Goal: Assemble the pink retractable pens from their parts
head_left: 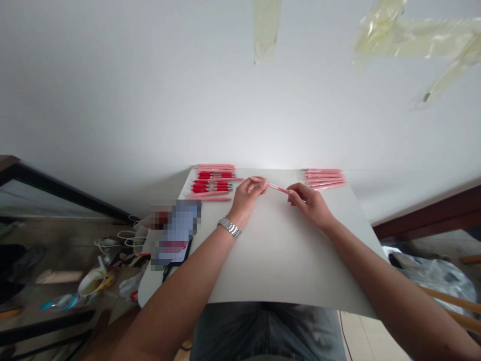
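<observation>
Between my hands is a slim pink pen-like stick with a white label along it, held slightly tilted above the white table. My left hand, with a metal watch on its wrist, is closed round the stick's left end. The right end sits pinched in the thumb and fingers of my right hand. Left of my left hand lie several red pens with metal tips, among slim pink sticks. Beyond my right hand, a row of pink sticks lies at the table's back edge.
A phone-like device, partly pixelated, lies on the left side of the white table. The table's back meets a white wall with yellowed tape. Cables, a white cup and a bottle crowd the floor at left; plastic bags are at right.
</observation>
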The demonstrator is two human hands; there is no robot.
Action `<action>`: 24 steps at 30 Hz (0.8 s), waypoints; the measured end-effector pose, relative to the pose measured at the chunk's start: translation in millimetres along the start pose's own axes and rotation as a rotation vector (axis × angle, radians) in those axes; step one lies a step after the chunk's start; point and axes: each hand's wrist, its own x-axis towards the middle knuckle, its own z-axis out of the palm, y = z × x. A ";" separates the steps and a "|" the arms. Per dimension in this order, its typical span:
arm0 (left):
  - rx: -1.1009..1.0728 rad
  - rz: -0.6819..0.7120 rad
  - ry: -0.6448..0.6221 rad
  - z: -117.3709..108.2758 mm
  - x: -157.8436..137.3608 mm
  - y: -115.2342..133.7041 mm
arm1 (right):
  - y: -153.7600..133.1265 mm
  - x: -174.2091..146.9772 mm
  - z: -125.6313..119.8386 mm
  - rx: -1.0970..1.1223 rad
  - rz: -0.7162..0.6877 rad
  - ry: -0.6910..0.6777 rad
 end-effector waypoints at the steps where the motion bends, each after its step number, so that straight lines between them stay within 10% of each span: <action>1: 0.000 0.001 0.000 -0.1 0.0 -0.1 | 1.4 0.3 1.2 0.007 -0.008 0.035; 24: 0.010 -0.006 -0.010 0.2 -0.4 1.4 | -2.7 1.0 -2.9 -0.054 -0.021 -0.029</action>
